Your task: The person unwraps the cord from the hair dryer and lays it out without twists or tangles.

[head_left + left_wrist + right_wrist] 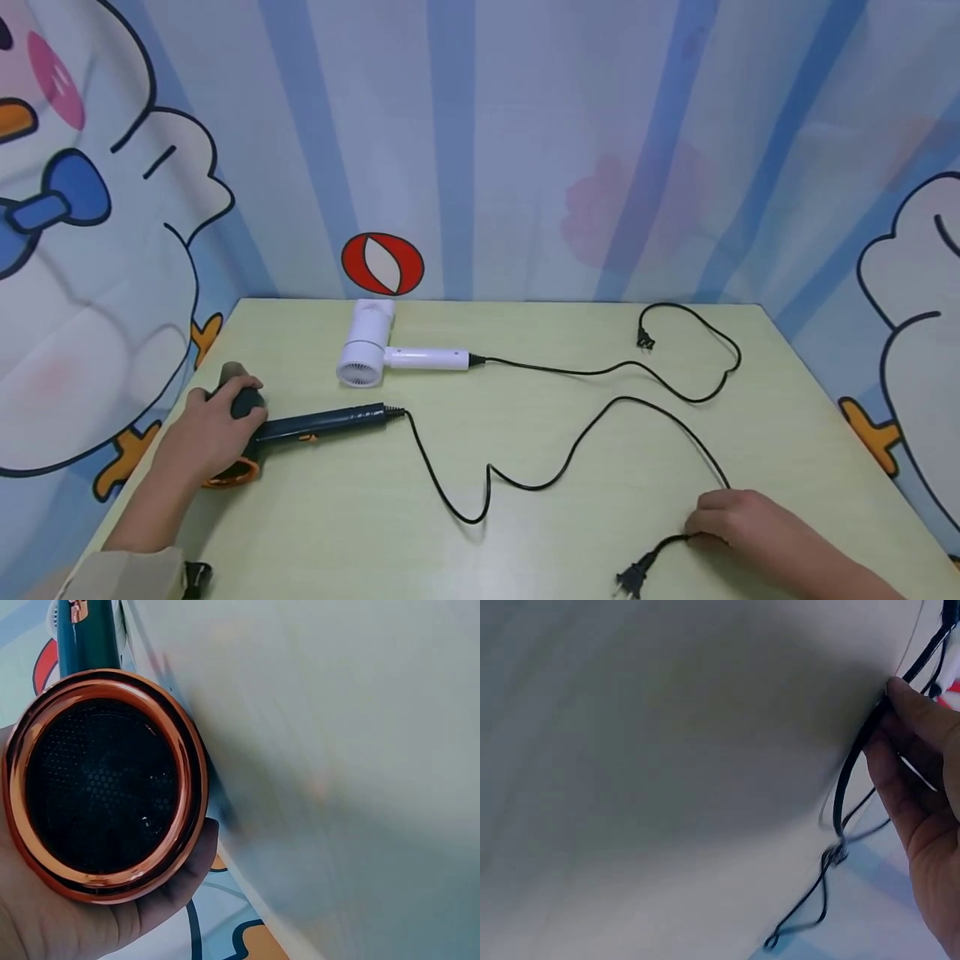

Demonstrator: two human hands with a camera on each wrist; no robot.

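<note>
A dark green hair dryer [322, 423] with a copper-orange rim lies at the left of the table, its handle pointing right. My left hand [204, 435] grips the dryer's head from the far left side. In the left wrist view, the round copper ring [193, 780] surrounds a dark mesh, and fingers curve around the ring's lower edge. From the handle, a black cord [540, 487] runs in waves to the right. Near the front right, my right hand [757, 527] pinches this cord [845, 784] between thumb and fingers, close to its two-pin plug [633, 577].
Behind the green dryer lies a white hair dryer [427, 358], its cord [555, 368] looping to a plug [644, 338] at the back right. A cartoon-printed curtain [517, 150] surrounds the back and sides of the pale table [360, 533].
</note>
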